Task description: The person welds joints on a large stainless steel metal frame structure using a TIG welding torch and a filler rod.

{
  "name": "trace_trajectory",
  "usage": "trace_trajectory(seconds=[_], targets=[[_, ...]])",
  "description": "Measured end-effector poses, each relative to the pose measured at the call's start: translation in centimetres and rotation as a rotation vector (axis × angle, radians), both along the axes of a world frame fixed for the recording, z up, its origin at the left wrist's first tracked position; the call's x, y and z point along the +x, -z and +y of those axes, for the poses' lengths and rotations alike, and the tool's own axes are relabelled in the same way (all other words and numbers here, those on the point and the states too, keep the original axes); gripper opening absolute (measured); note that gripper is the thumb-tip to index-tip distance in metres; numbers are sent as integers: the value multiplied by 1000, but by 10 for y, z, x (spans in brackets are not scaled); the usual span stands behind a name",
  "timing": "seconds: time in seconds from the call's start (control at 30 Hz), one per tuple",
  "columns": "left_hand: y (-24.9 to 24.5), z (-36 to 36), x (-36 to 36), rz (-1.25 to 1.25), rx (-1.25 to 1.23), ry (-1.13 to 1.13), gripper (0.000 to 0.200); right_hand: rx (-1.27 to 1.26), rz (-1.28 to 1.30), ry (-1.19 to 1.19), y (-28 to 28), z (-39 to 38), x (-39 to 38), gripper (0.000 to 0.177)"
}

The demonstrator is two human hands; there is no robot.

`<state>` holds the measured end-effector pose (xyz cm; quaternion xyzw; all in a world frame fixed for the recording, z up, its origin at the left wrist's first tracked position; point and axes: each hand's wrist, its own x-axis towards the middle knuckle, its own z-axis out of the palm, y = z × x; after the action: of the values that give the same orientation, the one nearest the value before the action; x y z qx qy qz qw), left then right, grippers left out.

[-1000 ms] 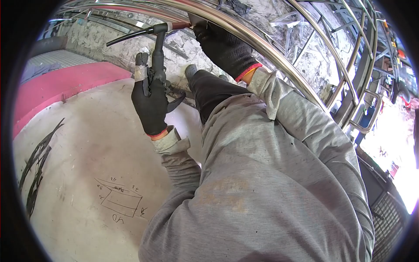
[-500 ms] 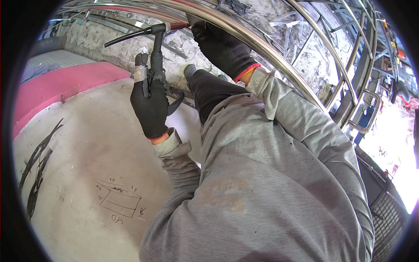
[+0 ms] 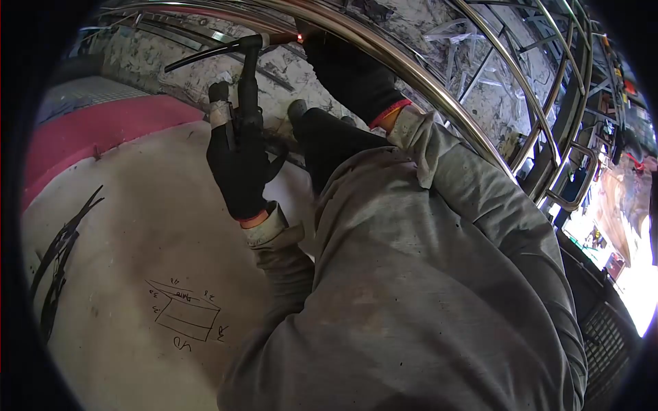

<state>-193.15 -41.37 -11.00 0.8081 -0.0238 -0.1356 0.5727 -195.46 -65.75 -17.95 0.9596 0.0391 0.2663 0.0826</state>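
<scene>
My left hand (image 3: 236,168), in a black glove with a red cuff, is closed round a black torch (image 3: 248,82). Its thumb sticks out to the right. The torch's reddish-brown nozzle (image 3: 279,39) points right, and a small orange glow shows at its tip, close to the curved metal rails (image 3: 384,51). My right hand (image 3: 353,79), gloved alike, is at the underside of the rails, just right of the glow. Its fingers look pressed together on something dark at the rail; what they hold is too dark to make out.
A pale surface (image 3: 157,226) with a hand-drawn box sketch lies at the left, with black strips (image 3: 58,274) on it. A pink edge band (image 3: 116,130) runs behind it. My legs (image 3: 336,144) are below the rails. More metal frames (image 3: 555,137) stand at the right.
A small orange glow has appeared at the torch tip, and the picture is darker. Both hands have kept almost the same place.
</scene>
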Motion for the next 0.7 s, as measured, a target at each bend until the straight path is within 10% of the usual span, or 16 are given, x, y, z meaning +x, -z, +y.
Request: trace_trajectory(seconds=[0.23, 0.7], targets=[[10, 0, 3, 21, -21, -64, 20, 730, 80, 14, -16, 3, 13, 31], [0, -2, 2, 18, 24, -13, 24, 799, -32, -11, -32, 10, 14, 19]])
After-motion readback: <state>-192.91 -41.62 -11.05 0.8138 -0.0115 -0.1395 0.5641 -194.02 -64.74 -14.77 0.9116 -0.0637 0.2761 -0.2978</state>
